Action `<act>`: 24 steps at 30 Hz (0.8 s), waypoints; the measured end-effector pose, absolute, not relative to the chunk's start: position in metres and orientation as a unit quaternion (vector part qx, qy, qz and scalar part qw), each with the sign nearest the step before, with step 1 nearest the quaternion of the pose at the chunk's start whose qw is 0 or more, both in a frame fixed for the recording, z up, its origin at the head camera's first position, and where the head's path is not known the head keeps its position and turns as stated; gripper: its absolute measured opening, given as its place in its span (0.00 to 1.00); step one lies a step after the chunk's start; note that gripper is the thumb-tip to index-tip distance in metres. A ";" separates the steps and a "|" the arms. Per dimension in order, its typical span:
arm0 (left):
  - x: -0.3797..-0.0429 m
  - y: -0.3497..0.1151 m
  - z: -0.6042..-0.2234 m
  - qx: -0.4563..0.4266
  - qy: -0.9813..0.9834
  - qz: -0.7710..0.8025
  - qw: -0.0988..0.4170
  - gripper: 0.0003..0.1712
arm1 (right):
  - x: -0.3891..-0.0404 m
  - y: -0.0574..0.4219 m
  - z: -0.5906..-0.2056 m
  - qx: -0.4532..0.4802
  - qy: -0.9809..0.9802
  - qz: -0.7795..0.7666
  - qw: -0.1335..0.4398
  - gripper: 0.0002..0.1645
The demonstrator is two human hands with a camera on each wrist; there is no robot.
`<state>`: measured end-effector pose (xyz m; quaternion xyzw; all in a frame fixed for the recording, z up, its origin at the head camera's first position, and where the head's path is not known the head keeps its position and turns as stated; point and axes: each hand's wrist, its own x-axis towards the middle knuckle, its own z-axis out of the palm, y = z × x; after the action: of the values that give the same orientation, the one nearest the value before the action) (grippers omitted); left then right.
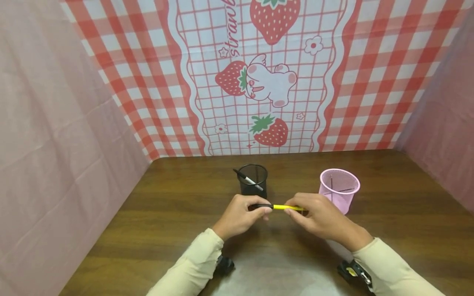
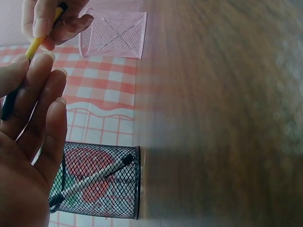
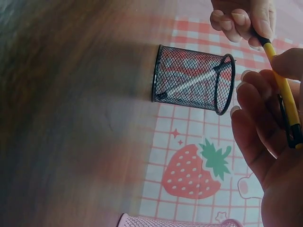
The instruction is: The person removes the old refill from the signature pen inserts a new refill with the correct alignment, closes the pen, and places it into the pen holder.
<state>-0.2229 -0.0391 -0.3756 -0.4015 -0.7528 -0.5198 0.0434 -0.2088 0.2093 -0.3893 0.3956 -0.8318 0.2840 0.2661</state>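
Note:
Both hands hold a yellow pen (image 1: 279,207) with black ends, level above the table in front of the two mesh cups. My left hand (image 1: 238,216) pinches its black end between thumb and fingers. On the other side, the right hand (image 1: 322,216) grips the yellow barrel; in the right wrist view the pen's black clip (image 3: 285,120) lies along the palm. Just behind the left hand stands a black mesh pen cup (image 1: 246,190), holding a white marker (image 1: 253,181) with black ends that leans against the rim. A pink mesh pen cup (image 1: 344,202) stands behind the right hand, partly covered by it.
The brown wooden table (image 1: 155,230) runs back to a red-and-white checked cloth (image 1: 370,82) with strawberry prints. Pale pink cloth (image 1: 66,156) hangs along both sides. Dark devices (image 1: 353,273) are strapped at the wrists.

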 end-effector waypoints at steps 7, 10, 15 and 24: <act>-0.229 -0.039 -0.383 -0.399 -0.760 -0.511 0.046 0.04 | -0.211 0.210 -0.392 0.404 -0.823 0.292 0.273 0.11; -0.237 -0.039 -0.393 -0.394 -0.766 -0.505 0.047 0.04 | -0.212 0.209 -0.392 0.411 -0.818 0.294 0.276 0.12; -0.244 -0.040 -0.401 -0.398 -0.770 -0.496 0.049 0.04 | -0.212 0.209 -0.391 0.413 -0.815 0.298 0.277 0.14; -0.244 -0.038 -0.401 -0.428 -0.760 -0.487 0.046 0.07 | -0.208 0.207 -0.391 0.378 -0.854 0.271 0.234 0.07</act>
<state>-0.2440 -0.0383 -0.4007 -0.4278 -0.7601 -0.4870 0.0459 -0.2077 0.2072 -0.3906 0.3778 -0.8538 0.2711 0.2340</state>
